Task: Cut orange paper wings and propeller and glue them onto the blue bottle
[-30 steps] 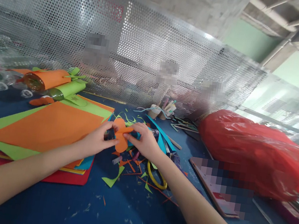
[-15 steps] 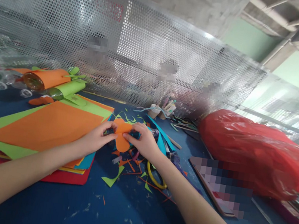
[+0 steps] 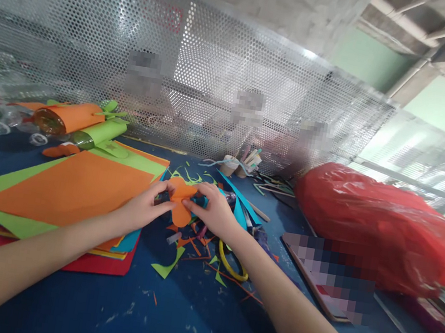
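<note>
Fingers of the left hand (image 3: 161,202) and right hand (image 3: 208,204) pinch an orange paper cutout (image 3: 182,205) between them, above scattered paper scraps (image 3: 167,263). Head view: cutout located right of the stacked colored sheets (image 3: 75,188), near a yellow ring-shaped item (image 3: 230,266); red plastic bag (image 3: 374,224) farther right.

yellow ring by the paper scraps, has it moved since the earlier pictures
No, the yellow ring shows no visible shift against the blue table.
</note>
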